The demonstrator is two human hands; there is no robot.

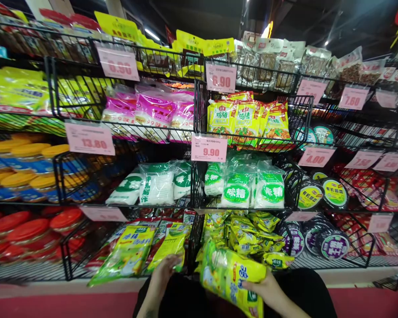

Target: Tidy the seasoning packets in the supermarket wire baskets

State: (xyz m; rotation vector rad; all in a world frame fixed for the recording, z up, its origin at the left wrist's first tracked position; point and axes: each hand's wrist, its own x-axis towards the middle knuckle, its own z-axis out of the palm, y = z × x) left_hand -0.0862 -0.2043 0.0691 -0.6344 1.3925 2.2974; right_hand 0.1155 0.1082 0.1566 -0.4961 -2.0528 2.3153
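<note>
Bottom shelf of a grocery display, seen from above the lap. We are looking at two bare hands working along the front of the wire baskets. The right hand (268, 288) is gripping a large yellow-green packet (230, 276), its thumb lying across the printed face and its other fingers passing out of sight behind. The packet is tilting, its upper end sloping leftward, in front of a heap of small yellow packets (252, 234); we cannot tell whether the two are touching. To the left, beyond a wire divider (195, 236), the left hand (166, 267) is curling its fingers at the lower edge of a yellow pouch (169, 243); we cannot tell whether they are closing on it or merely resting there.

As to progress, we are finding one packet already in hand and projecting forward of the shelf. The yellow pouch is lying in its basket, not lifted out, and a larger green-yellow pouch (126, 249) beside it is lying untouched, its lower end reaching the shelf lip. Above, white bags with green labels (237, 185) are standing untouched in their basket.
</note>
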